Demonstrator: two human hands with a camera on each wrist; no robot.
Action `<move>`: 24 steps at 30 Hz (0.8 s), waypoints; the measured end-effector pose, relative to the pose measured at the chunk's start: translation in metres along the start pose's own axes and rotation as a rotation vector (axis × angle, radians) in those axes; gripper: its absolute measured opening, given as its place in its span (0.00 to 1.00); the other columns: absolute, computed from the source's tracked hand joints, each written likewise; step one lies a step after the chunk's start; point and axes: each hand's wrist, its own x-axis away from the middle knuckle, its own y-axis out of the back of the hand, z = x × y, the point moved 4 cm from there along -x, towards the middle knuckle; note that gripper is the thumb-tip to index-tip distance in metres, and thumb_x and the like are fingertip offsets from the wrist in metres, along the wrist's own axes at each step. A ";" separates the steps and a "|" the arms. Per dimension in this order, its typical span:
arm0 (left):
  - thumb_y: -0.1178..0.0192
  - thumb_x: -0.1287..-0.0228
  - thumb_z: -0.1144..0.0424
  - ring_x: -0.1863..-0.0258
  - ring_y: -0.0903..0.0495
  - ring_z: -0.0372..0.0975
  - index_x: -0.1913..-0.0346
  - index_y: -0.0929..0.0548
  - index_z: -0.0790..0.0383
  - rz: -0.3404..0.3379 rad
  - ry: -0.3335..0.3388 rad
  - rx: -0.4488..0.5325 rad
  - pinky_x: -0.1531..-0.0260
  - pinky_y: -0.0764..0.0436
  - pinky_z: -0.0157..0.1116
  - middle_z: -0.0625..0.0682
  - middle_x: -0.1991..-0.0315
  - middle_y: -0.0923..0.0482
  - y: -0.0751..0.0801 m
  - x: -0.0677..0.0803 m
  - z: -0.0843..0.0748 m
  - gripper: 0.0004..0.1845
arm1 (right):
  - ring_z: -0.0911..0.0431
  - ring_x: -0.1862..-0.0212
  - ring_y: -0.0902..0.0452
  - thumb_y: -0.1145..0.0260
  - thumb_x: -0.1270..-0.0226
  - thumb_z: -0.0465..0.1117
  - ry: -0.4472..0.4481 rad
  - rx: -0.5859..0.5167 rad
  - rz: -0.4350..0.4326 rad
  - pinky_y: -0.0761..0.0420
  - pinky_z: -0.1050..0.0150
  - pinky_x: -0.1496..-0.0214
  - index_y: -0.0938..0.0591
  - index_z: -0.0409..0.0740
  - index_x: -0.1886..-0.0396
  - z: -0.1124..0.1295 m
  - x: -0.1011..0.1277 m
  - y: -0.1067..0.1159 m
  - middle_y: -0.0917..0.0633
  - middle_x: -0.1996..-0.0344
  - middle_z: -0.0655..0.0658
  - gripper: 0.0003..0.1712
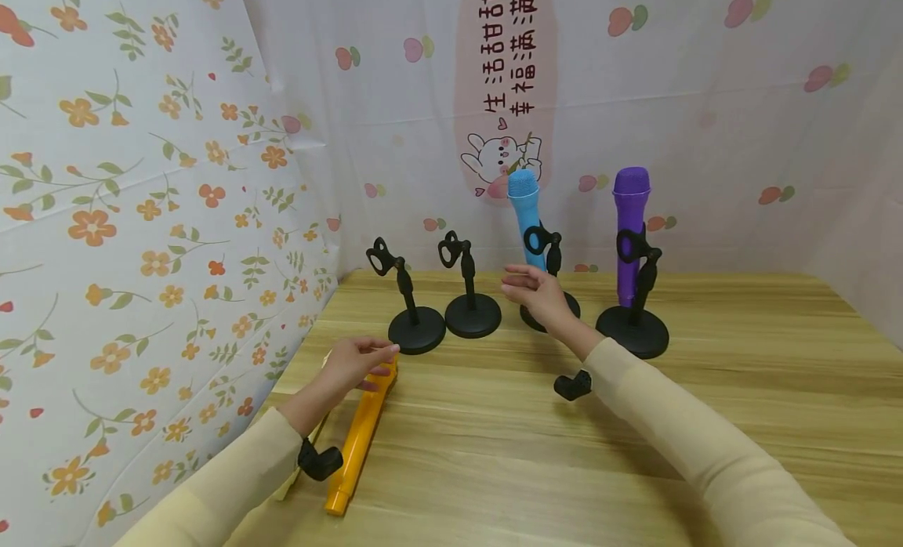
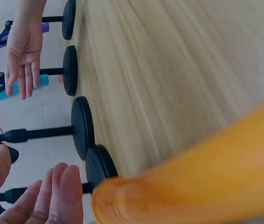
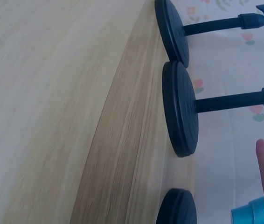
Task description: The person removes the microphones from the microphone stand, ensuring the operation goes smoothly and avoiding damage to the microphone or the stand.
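Left hand (image 1: pixel 356 364): released, fingers extended and thumb apart from them, just over the far end of the orange microphone (image 1: pixel 360 437); I cannot tell whether they touch.
Right hand (image 1: pixel 542 295): released, fingers straight, palm bare in the left wrist view, beside the lower part of the blue microphone (image 1: pixel 525 208); contact cannot be told.
Orange microphone: lying on the counter (image 1: pixel 494 445), its far end partly hidden by the left hand.
Blue microphone: head up, tilted, in the clip of the third stand (image 1: pixel 554 259) from the left.
Purple microphone (image 1: pixel 630 208): nearly upright in the clip of the rightmost stand (image 1: pixel 633 332).
Left pair of stands: leftmost stand (image 1: pixel 416 332) and second stand (image 1: pixel 473 317), round black bases side by side.
Backdrop: printed cloth (image 1: pixel 395 139) behind the row.
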 end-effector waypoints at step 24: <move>0.35 0.35 0.53 0.58 0.16 0.49 0.49 0.17 0.62 0.167 -0.062 0.107 0.67 0.15 0.43 0.56 0.57 0.17 -0.065 -0.026 -0.059 0.18 | 0.59 0.53 0.19 0.37 0.31 0.33 0.007 -0.039 -0.051 0.19 0.64 0.50 0.31 0.31 0.35 -0.007 0.015 0.042 0.25 0.42 0.27 0.26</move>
